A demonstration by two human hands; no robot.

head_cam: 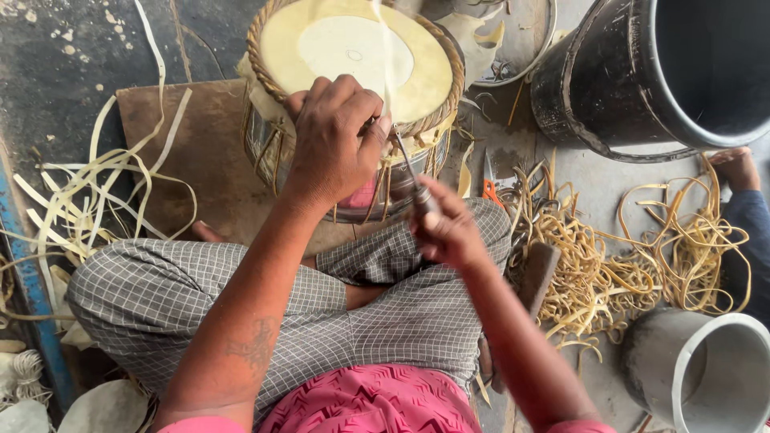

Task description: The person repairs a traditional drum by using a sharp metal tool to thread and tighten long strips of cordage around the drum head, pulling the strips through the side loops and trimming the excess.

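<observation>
My left hand (333, 140) grips the braided rim of the drum (357, 48), fingers curled shut. Just below that rim, my right hand (449, 232) is closed around a metal awl (411, 172), its tip at the lacing.

Cream drumhead (353, 52) with paler centre, rimmed in tan braided cord (261, 60). Grey trousers (200, 297) in fine white check. Pink top (373, 405) with zigzag weave. Pale yellow strips (88, 184), left; golden-tan tangle of strips (609, 256), right. Black tub (642, 72); grey bucket (706, 373); orange-handled scissors (489, 188); brown board (200, 152).
</observation>
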